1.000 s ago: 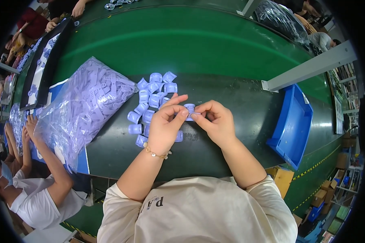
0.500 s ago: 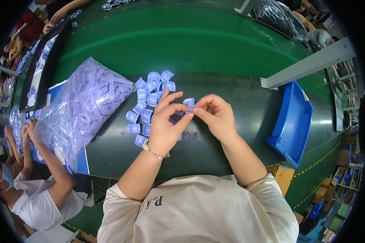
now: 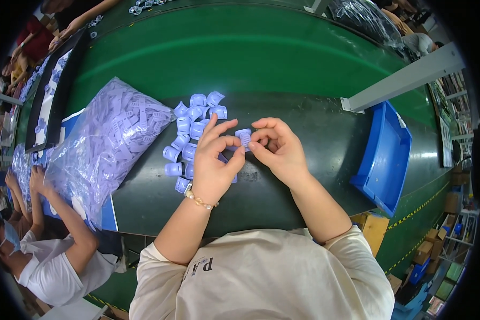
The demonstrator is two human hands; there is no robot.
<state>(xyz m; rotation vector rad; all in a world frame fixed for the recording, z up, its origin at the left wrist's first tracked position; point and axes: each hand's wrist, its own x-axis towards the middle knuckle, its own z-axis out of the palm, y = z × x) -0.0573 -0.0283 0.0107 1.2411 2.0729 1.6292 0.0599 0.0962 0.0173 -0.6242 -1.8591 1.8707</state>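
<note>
A small lavender slotted plastic piece (image 3: 245, 138) is held up between my hands, its ribbed face showing. My left hand (image 3: 214, 160) pinches its lower edge between thumb and index finger, the other fingers spread. At its right edge is my right hand (image 3: 280, 152), with the thumb tip against it and the fingers curled; the index finger is raised off the piece. Beside and partly behind my left hand lies a loose group of curved lavender plastic pieces (image 3: 183, 126) on the dark work table (image 3: 304, 125).
A clear bag (image 3: 120, 122) full of lavender strap-like pieces lies to the left. A blue bin (image 3: 384, 160) stands at the right by a grey metal post (image 3: 405, 80). Beyond the table runs a green belt (image 3: 224, 58). A co-worker (image 3: 64, 256) sits at the left, hands near the bag.
The plastic piece has been turned so its slotted face shows. My right index finger has lifted away from it, and both hands have moved slightly left.
</note>
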